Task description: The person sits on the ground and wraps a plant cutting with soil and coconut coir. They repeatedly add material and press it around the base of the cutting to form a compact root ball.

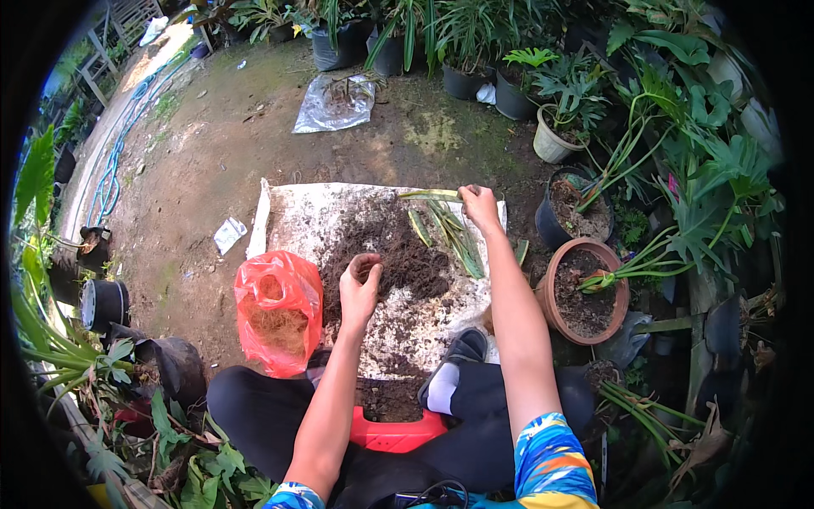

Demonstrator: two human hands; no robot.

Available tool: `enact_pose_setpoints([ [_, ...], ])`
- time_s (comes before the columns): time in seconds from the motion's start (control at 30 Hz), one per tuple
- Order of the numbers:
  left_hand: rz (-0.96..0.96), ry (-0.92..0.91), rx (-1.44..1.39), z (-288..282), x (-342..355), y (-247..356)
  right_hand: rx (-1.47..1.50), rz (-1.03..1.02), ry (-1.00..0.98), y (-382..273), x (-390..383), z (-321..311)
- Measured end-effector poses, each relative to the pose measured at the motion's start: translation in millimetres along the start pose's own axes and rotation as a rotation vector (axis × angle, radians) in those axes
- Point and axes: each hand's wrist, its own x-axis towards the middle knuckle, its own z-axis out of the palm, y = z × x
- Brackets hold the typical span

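My right hand [479,206] pinches one end of a long, narrow green leaf [428,195] with pale edges. The leaf points left over the far edge of a soil-strewn white sheet [297,204]. Below it, more cut leaves [458,237] of the same kind lie on the right of the sheet. My left hand [362,284] hovers over the left side of a heap of dark soil [415,267]. Its fingers are curled round toward the thumb, and whatever may be inside them is hidden.
Left of the sheet stands a red plastic bag [280,314] with brown fibre inside. A red container [398,431] with soil sits between my legs. Potted plants line the right, including a terracotta pot [583,291]. A clear plastic bag [335,103] lies beyond the sheet.
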Motion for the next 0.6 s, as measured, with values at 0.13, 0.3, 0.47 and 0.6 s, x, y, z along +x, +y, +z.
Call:
enact_pose_setpoints([
  [0.13, 0.532, 0.186, 0.508, -16, -6, 60, 0.148, -0.134, -0.510, -100, -44, -42],
  [0.3, 0.238, -0.247, 0.340, -37, -40, 119, 0.127, -0.241, -0.671, -185, -107, -69],
  [0.47, 0.240, -0.365, 0.275, -47, -68, 147, 0.122, -0.341, -0.599, -234, -159, -91],
  [0.6, 0.282, -0.395, 0.011, -56, -84, 160, 0.276, -0.459, -0.527, -256, -204, -103],
])
